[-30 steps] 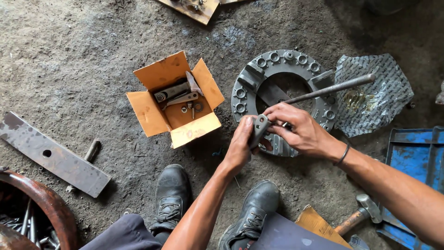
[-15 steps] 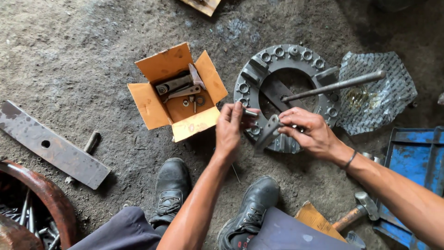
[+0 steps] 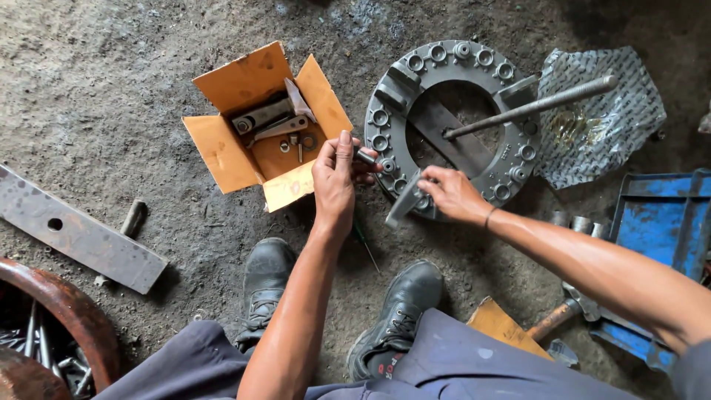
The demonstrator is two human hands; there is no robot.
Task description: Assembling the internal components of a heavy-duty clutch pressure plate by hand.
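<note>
I see an open orange cardboard box (image 3: 255,126) at ten o'clock; my left hand (image 3: 335,181) pinches a small pin (image 3: 366,157), my right hand (image 3: 452,194) grasps a grey lever (image 3: 406,200) on the ring-shaped cast plate (image 3: 452,59).

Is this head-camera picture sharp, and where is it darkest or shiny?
Head view: mostly sharp, with soft even light; the left hand and right hand look crisp; the top right corner falls into shadow; the crinkled plastic bag catches a little glare.

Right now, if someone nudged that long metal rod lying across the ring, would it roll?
Probably: the long metal rod looks round and stiff. It rests tilted across the ring-shaped metal plate, so it may slide off. It likely feels heavy for its thickness.
</note>
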